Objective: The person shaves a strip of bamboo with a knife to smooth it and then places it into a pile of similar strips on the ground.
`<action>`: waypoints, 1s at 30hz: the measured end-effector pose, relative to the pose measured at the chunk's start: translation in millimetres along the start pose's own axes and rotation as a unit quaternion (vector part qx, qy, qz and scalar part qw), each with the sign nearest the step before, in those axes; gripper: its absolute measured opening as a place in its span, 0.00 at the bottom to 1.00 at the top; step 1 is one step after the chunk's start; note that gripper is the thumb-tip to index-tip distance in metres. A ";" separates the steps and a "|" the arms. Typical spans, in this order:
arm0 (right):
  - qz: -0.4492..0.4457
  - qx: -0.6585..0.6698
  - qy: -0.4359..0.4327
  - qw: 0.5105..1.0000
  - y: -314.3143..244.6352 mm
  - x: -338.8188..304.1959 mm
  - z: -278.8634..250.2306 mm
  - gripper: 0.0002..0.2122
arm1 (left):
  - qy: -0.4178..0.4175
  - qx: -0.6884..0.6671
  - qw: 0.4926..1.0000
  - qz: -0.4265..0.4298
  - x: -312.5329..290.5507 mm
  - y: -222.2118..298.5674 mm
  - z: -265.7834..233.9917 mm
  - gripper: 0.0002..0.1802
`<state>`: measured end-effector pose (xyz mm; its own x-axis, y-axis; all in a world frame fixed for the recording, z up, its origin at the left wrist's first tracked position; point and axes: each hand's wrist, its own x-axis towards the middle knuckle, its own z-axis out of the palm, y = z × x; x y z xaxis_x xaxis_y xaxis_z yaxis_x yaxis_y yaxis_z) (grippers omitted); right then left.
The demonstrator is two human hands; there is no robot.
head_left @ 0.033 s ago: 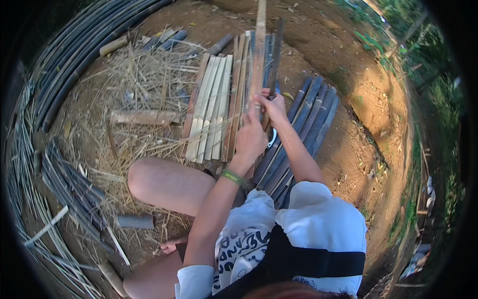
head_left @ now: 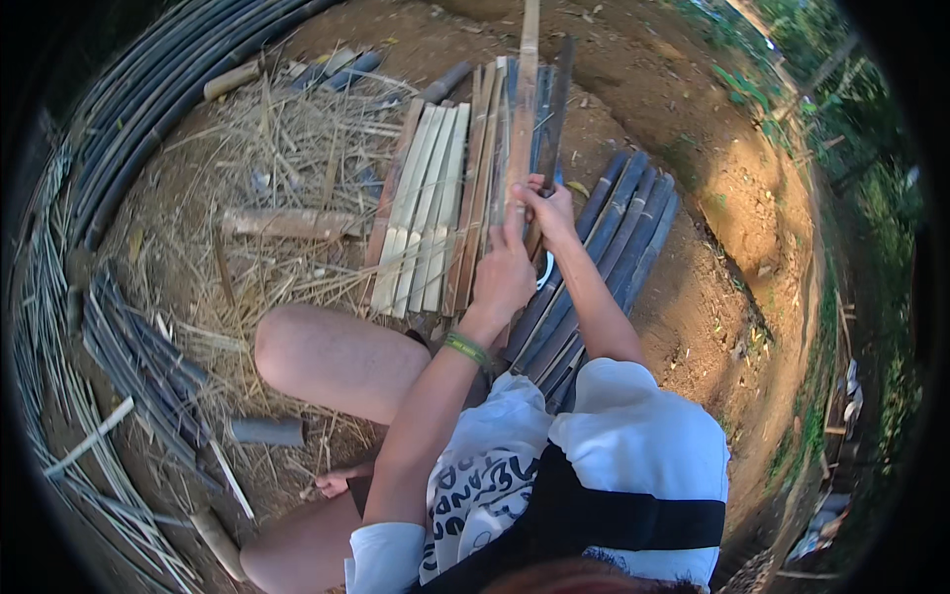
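A long, flat brown bamboo strip (head_left: 522, 109) points away from me, with its near end at my hands. My left hand (head_left: 505, 275), with a green band at the wrist, is closed around the strip's near part. My right hand (head_left: 547, 213) pinches the strip's right edge just beyond, thumb on top. A long dark narrow piece (head_left: 560, 104) runs beside the strip past my right fingers; whether it is a blade or bamboo I cannot tell. Under my wrists shows a white curved object (head_left: 545, 269). Pale split bamboo strips (head_left: 424, 213) lie left of my hands.
Dark split bamboo (head_left: 616, 233) lies in a row at the right. Straw-like shavings (head_left: 297, 148) cover the ground at left, around a brown bamboo length (head_left: 292, 224). Long dark poles (head_left: 158, 119) curve along the far left. A dirt bank (head_left: 732, 198) rises at right.
My hands keep the same grip on the bamboo strip, whose far end leans slightly farther right. The whole view has shifted a little.
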<state>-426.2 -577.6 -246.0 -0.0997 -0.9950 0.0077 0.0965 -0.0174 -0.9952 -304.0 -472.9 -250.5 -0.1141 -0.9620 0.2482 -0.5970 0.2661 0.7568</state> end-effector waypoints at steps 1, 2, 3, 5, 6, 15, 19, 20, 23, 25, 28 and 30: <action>-0.004 0.000 0.011 1.000 15.6 5.9 -1.2 0.17 | -0.009 -0.011 1.000 0.015 -4.9 -13.2 10.3 0.56; -0.002 -0.001 0.039 0.999 27.8 13.3 -2.8 0.17 | -0.043 -0.002 0.999 -0.021 -8.6 -12.2 9.0 0.57; 0.003 0.001 0.040 0.999 38.9 22.4 -4.1 0.18 | -0.078 0.006 0.995 -0.057 -13.9 -11.1 7.4 0.58; 0.012 0.010 0.042 0.999 55.9 39.4 1.3 0.18 | -0.096 0.072 0.988 -0.095 -20.2 -15.4 1.0 0.61; 0.016 0.011 0.056 0.998 68.8 51.5 3.8 0.19 | -0.082 0.127 0.984 -0.096 -22.3 -18.8 -1.2 0.63; 0.104 -0.122 0.068 0.985 231.2 81.4 -13.3 0.12 | 0.108 -0.031 0.994 0.003 -20.7 15.9 -169.2 0.52; 0.110 -0.189 0.054 0.974 248.5 69.6 -11.1 0.11 | 0.278 -0.068 0.958 0.012 -51.3 9.0 -249.2 0.42; 0.100 -0.227 0.053 0.967 248.3 73.4 -10.7 0.13 | 0.318 -0.100 0.943 -0.018 -59.8 3.4 -259.9 0.40; 0.065 -0.356 0.078 0.929 247.4 89.0 -24.6 0.16 | 0.368 -0.099 0.922 -0.069 -77.5 -14.9 -288.7 0.35; 0.053 -0.421 0.071 0.903 246.6 93.3 -39.2 0.19 | 0.368 -0.067 0.922 -0.098 -87.7 -36.1 -298.2 0.33; 0.057 -0.453 0.033 0.889 227.8 98.8 -29.9 0.28 | 0.396 -0.067 0.907 -0.126 -99.6 -60.4 -306.1 0.36; 0.077 -0.440 0.050 0.893 212.3 84.6 -9.8 0.34 | 0.412 -0.066 0.896 -0.153 -111.1 -79.7 -311.3 0.37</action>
<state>-423.9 -664.5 -457.6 -0.2447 -0.9644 -0.1006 -0.6955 0.2469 -0.6747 3.5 -368.0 -150.2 0.6966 -0.6330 0.3378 -0.3952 0.0544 0.9170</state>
